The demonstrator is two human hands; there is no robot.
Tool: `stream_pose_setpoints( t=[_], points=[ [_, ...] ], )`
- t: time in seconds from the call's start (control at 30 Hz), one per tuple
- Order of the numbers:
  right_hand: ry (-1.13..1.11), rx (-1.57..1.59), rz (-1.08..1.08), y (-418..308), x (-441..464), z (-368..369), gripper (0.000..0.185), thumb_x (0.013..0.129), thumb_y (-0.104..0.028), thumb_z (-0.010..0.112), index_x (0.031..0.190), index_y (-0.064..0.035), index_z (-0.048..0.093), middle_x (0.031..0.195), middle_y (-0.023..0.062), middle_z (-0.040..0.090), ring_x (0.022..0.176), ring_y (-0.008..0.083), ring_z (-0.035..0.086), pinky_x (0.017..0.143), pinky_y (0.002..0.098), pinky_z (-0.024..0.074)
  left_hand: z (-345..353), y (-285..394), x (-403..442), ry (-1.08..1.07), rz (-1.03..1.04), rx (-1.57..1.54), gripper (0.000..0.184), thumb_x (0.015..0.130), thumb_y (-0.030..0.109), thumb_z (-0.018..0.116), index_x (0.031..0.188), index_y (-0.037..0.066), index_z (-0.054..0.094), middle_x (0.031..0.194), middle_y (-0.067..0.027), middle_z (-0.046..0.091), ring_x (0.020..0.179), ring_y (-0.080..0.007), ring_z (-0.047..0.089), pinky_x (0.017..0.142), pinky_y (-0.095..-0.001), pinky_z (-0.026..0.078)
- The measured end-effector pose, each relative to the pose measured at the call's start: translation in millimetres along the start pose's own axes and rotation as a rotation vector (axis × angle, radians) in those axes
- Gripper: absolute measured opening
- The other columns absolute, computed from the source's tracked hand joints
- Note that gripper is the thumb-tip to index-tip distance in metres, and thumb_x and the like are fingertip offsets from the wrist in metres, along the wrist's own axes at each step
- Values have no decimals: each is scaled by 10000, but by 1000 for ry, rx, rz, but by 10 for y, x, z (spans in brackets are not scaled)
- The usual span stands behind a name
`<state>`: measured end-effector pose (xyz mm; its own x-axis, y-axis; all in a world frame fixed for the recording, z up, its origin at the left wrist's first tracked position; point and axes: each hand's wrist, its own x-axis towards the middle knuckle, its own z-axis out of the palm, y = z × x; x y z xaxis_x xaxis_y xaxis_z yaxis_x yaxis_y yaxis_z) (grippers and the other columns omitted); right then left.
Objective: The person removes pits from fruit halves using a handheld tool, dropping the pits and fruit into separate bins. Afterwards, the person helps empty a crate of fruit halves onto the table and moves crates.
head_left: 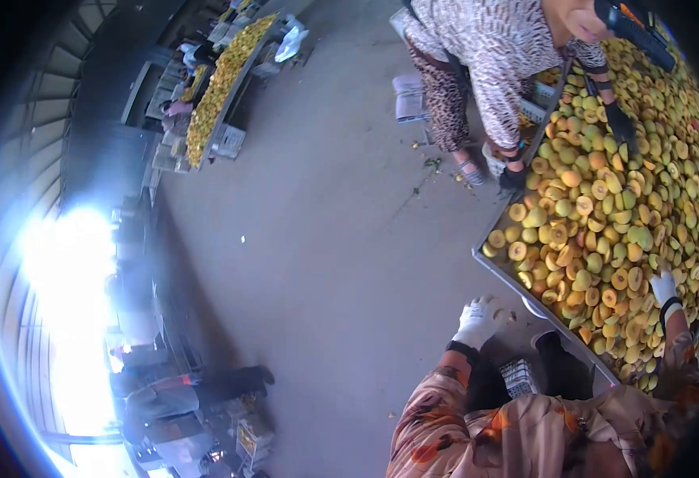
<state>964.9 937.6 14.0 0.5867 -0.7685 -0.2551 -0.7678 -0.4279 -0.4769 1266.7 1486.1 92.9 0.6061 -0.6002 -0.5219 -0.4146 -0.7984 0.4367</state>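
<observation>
My left hand (479,320), in a white glove with a dark wristband, is in front of the table's near edge with its fingers curled. A small brownish thing (512,316) shows by its fingertips; what it is I cannot make out. On the right, my right hand (664,288), also white-gloved, reaches onto a heap of halved yellow peaches (596,263). Its fingers look stretched out against the fruit, and no peach is plainly gripped. Many halves lie cut side up, some showing the pit hollow. A metal rim (516,285) edges the table.
Across the corner, a person in a patterned top (493,48) leans over the same heap, dark-gloved hands at the fruit. A light crate (518,378) stands below my arms. Another fruit-covered table (226,80) is far left; a person (166,402) is at lower left.
</observation>
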Motion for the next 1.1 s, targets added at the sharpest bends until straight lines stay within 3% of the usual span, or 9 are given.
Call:
stream_pose_setpoints(
  t=[0.27,0.37,0.43,0.6,0.77,0.87,0.9,0.97,1.1],
  points=[
    [-465,81,-22,-1316,-1226,843,464,844,-115,656,1302,-59,607,985,144,694,891,291,670,805,407,519,-531,-2919,-3333,540,-1018,-162,424,929,392,619,1260,134,677,1266,-168,672,1183,-371,629,1011,-465,504],
    [-529,-12,-284,-2109,-1292,982,458,847,-21,641,1300,-49,590,967,119,699,783,205,651,679,343,516,-358,-3481,-4765,953,-1328,-312,455,921,319,669,1292,56,656,1226,-193,694,1162,-345,655,1028,-399,499],
    [-660,57,-162,-2454,-1214,1053,467,837,-22,647,1300,-42,593,978,115,705,871,228,664,764,354,531,-250,-3353,-5488,1157,-1437,-442,386,898,236,688,1225,30,679,1134,-199,725,1070,-338,694,943,-379,535],
    [-743,-148,-587,-3425,-1478,930,443,846,-10,642,1287,-19,593,966,118,699,849,190,660,732,333,531,606,-2365,-6472,1178,-1634,-346,243,775,69,623,982,35,745,928,-183,756,909,-329,733,831,-385,562],
    [-967,9,-697,-3726,-1659,1047,403,841,-70,708,1235,-49,624,984,127,704,905,217,665,767,351,536,1815,-997,-6582,619,-1765,-459,250,805,184,638,988,116,795,1031,-140,761,1002,-312,724,920,-401,561],
    [-1139,147,-718,-4803,-2512,329,475,867,26,669,1324,-57,572,1102,83,671,1057,198,635,889,330,547,2385,-389,-6497,535,-1787,-579,262,820,253,641,967,101,796,1010,-150,761,981,-321,728,888,-413,566],
    [-1145,300,-920,-5009,-2615,249,530,859,65,667,1359,-71,557,1143,70,653,1061,188,632,882,321,552,2559,-317,-6476,529,-1761,-640,268,821,260,643,964,91,794,1004,-159,760,974,-327,728,885,-416,564],
    [-1260,518,-900,-5644,-3255,-545,662,862,109,635,1467,-115,490,1154,33,620,995,103,610,827,263,543,2895,-259,-6464,503,-1709,-752,283,823,274,645,956,71,790,991,-176,757,961,-339,728,879,-422,561],
    [-784,662,-1677,-6070,-4305,-1653,757,828,86,645,1519,-134,429,1175,64,623,966,111,600,829,262,533,2538,-164,-6379,522,-1486,-629,317,839,303,666,981,43,777,965,-196,754,939,-360,727,875,-426,558]
  ],
)
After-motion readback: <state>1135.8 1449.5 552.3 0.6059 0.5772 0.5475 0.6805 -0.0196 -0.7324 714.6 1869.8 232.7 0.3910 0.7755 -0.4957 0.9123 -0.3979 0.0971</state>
